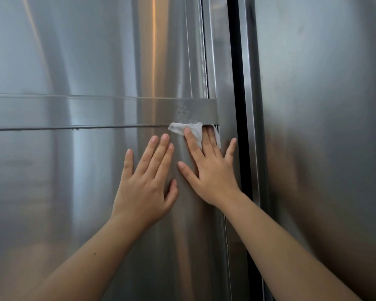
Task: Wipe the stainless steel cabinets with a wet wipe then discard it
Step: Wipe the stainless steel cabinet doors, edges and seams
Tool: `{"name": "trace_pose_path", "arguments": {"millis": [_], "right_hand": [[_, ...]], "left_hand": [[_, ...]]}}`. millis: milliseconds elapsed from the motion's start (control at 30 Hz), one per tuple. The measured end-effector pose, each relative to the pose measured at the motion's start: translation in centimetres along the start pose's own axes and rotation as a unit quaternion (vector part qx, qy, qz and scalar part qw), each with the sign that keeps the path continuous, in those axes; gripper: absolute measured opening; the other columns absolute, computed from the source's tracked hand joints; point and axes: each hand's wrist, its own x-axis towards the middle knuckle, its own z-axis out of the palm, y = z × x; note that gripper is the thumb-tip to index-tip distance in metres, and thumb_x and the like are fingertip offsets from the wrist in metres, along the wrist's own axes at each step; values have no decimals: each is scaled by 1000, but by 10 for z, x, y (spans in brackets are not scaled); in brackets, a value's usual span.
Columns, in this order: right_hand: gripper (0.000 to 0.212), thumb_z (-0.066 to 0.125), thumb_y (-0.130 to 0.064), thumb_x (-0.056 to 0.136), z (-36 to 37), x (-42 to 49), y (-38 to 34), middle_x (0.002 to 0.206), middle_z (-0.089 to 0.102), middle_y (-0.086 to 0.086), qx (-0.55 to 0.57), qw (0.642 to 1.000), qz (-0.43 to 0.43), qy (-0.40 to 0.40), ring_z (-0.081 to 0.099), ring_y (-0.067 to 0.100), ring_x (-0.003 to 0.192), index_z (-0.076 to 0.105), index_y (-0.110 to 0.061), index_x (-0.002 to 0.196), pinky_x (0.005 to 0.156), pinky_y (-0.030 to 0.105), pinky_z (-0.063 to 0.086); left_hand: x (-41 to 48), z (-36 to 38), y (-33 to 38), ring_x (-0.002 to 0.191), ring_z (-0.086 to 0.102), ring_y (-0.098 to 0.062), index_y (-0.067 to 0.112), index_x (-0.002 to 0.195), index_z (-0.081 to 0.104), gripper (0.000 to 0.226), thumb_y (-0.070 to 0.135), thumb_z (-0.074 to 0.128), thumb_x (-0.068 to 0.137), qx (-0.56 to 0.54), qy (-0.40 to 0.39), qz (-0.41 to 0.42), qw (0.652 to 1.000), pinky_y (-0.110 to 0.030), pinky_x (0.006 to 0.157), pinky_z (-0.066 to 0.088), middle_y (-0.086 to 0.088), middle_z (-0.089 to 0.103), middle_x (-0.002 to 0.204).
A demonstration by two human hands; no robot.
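Right hand [213,170]: flat, pressing wipe [193,130] against cabinet [74,192]
Left hand [146,181]: flat, empty
Risk: wipe could snag in the gap [96,127]

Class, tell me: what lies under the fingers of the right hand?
A crumpled white wet wipe, pressed against the steel cabinet door below the horizontal band. The right hand covers the wipe's middle; two fingertips hide under the band.
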Motion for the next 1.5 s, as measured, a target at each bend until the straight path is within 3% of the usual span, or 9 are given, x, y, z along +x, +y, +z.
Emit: {"name": "trace_pose_path", "arguments": {"millis": [167,400,500,567,767,933,1133,1367,1500], "right_hand": [[64,14,-60,90,6,-21,-3,156,-13,7,22,1000,-18,1,-20,16,141,-18,-39,141,101,46,-32],[70,29,-48,90,6,-21,-5,152,14,1,103,990,14,94,12,18,142,3,-14,145,109,49,-14],[66,31,-46,89,5,-17,-6,150,29,6,77,991,22,109,22,20,139,22,-11,145,109,55,-2],[64,31,-45,90,5,-14,-4,149,32,8,67,992,19,104,26,23,139,24,-13,144,108,55,-1],[63,17,-54,91,10,-14,-5,156,-2,-1,58,997,19,50,-7,12,143,-5,-30,145,107,44,-25],[64,19,-57,93,14,-36,-9,156,-6,-1,61,998,16,23,-9,13,143,-4,-31,147,106,43,-26],[63,14,-60,90,8,-11,-2,152,-12,-8,36,999,16,27,-15,8,141,-16,-40,141,103,41,-30],[64,20,-56,92,15,-20,-6,154,-4,-6,49,997,23,58,-6,11,143,-2,-32,146,107,42,-25],[63,25,-53,93,21,-38,-9,156,6,0,55,996,29,71,0,13,144,9,-26,148,109,51,-11]], "left_hand": [[1,0,0,138,27,-26,4,141,38,64,37,37,86,2,2,0,1000,-54,106,24,-11,29,150],[1,-2,1,137,29,-26,3,139,41,64,36,38,84,1,5,-4,1000,-55,104,29,-11,31,149],[1,-2,0,137,29,-27,3,139,40,64,36,38,84,5,3,-2,1000,-55,105,28,-12,31,149],[1,-1,0,137,29,-26,4,140,40,64,36,38,84,5,5,-1,1000,-54,106,26,-11,31,149],[0,2,-1,138,27,-25,5,141,39,64,36,38,85,5,8,1,1000,-52,108,20,-10,30,150],[0,1,-1,139,25,-25,5,141,37,65,38,37,85,2,-1,-1,1000,-52,109,18,-10,29,150],[0,3,-1,138,27,-26,4,141,38,65,37,38,84,5,14,6,1000,-51,108,17,-11,30,150],[0,2,-1,138,28,-26,4,141,38,65,36,38,85,7,18,6,1000,-51,108,18,-11,30,150],[-1,2,-1,138,28,-27,4,140,39,64,36,38,85,3,18,4,1000,-50,108,18,-12,31,149]]}}
